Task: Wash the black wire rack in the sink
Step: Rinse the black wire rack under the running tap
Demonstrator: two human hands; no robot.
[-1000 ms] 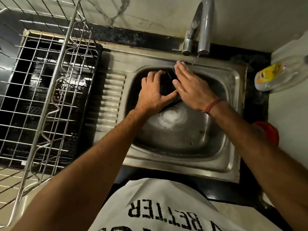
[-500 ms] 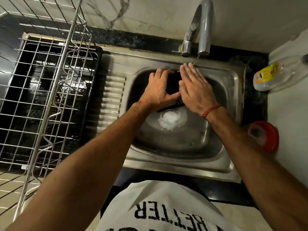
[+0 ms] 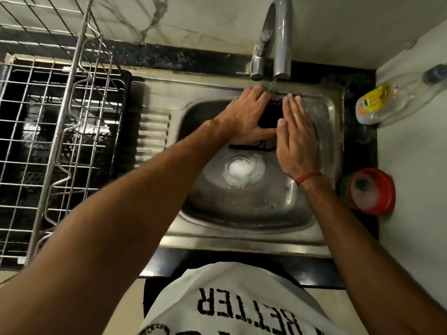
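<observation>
The black wire rack (image 3: 269, 116) stands on edge at the back of the steel sink (image 3: 242, 238), mostly hidden between my hands. My left hand (image 3: 242, 117) grips it, fingers over its top edge and thumb along its lower part. Against the rack's right side my right hand (image 3: 295, 136) presses flat with straight fingers. A thin stream of water falls from the faucet (image 3: 278, 37) onto the rack's top near my left fingertips.
White foam (image 3: 242, 169) covers the drain. A steel wire dish rack (image 3: 60, 141) over a black tray fills the left counter. A clear bottle with a yellow label (image 3: 391, 100) lies at the right, and a red soapy tub (image 3: 372, 191) sits beside the sink.
Both hands have shifted right and toward the faucet with the rack. My left fingers now reach the top edge, and my right hand has slid to the rack's right side.
</observation>
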